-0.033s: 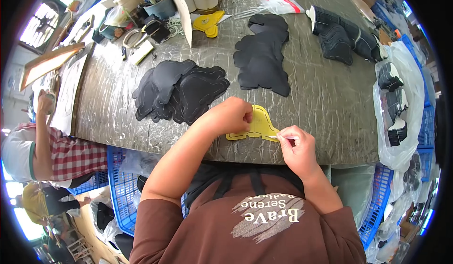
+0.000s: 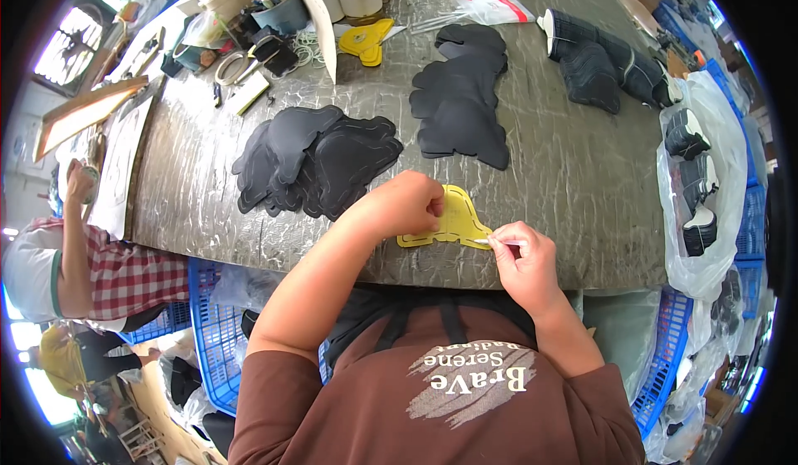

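A curved yellow template (image 2: 456,214) with slots along its edges lies near the table's front edge. Curled over its left part, my left hand (image 2: 407,205) presses it down with bent fingers; the hand hides what is beneath. My right hand (image 2: 526,257) is closed around a slim white pen (image 2: 499,240), whose tip meets the template's lower right corner. Left of these lies a loose pile of black shaped pieces (image 2: 312,162) with pale marked lines. Beyond the template, more black pieces (image 2: 461,99) overlap in a row running away from me.
Rolled and stacked black pieces (image 2: 594,66) lie far right, beside a clear plastic bag (image 2: 721,191) of black bundles. Tubs, tape rolls and another yellow template (image 2: 364,43) stand at the far left. A person in a checked apron (image 2: 125,274) works at left. Blue baskets (image 2: 218,340) sit below the table.
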`<control>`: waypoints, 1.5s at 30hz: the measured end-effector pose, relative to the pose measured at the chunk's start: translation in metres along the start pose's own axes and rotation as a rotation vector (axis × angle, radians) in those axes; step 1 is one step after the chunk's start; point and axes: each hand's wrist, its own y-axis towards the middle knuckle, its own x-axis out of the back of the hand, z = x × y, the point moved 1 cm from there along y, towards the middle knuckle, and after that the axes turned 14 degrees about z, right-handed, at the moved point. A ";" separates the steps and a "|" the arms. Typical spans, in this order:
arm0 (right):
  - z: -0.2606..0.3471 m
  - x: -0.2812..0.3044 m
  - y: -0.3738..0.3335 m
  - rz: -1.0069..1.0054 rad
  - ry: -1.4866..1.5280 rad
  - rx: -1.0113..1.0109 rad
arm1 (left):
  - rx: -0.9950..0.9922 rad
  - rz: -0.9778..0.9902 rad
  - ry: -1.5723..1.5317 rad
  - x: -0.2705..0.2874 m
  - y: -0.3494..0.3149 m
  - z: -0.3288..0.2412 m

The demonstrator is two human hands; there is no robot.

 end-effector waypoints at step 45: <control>0.190 0.075 0.033 0.300 -0.852 0.157 | -0.143 -0.913 -0.522 -0.028 -0.036 0.076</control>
